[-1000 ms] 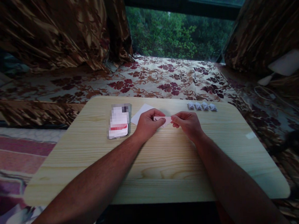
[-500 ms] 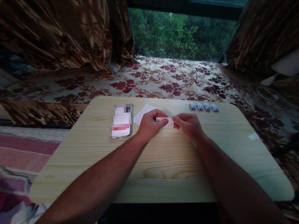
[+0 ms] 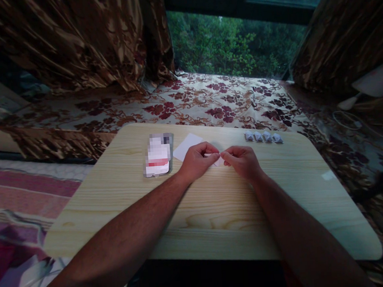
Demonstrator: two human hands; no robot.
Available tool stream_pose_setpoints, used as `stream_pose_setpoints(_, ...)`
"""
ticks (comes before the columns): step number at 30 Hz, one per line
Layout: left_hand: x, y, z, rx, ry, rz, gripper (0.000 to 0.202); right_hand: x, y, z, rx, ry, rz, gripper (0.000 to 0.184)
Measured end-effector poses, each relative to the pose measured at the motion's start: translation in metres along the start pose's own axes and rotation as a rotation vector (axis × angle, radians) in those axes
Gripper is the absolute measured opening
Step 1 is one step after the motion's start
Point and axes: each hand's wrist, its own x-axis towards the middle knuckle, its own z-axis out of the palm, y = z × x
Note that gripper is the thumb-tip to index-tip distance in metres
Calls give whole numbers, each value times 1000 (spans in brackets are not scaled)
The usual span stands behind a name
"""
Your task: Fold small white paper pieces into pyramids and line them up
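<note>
Both hands meet over the middle of the wooden table, pinching a small piece of folded white paper. My left hand grips its left part between thumb and forefinger. At the paper's right end, the thumb and fingertips of my right hand are closed on it, almost touching the left fingertips. Much of the paper is hidden by the fingers. Behind my left hand lies a flat white sheet of paper. To the far right stand several small folded paper pieces in a row.
A phone with a blurred screen lies on the left of the table. A clear patch of tape sticks near the right edge. Beyond are a floral-covered ledge, curtains and a window.
My left fingertips have moved right along the folded paper to meet the right ones, and less of the paper's upper face shows. The view has shifted slightly.
</note>
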Motion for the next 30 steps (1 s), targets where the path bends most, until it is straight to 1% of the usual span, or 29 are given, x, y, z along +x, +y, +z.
stream_pose_setpoints(4,1,-1,-1,75,-16,19,19,0,-1,-1,-25,5,-5,29)
stream_pose_setpoints(10,2,0,-3,109,17,13,19,1,1,0,13,17,-3,30)
stream_pose_setpoints(14,3,0,-2,9,11,-21,20,2,0,-2,103,102,21,30)
stream_pose_setpoints(18,3,0,1,-128,17,-80,27,4,-1,-5,173,174,44,29)
stream_pose_setpoints(25,6,-3,1,-186,74,-68,31,6,1,-4,197,173,24,28)
stream_pose_setpoints(30,7,-5,0,-158,127,-46,30,6,4,-2,93,180,40,26)
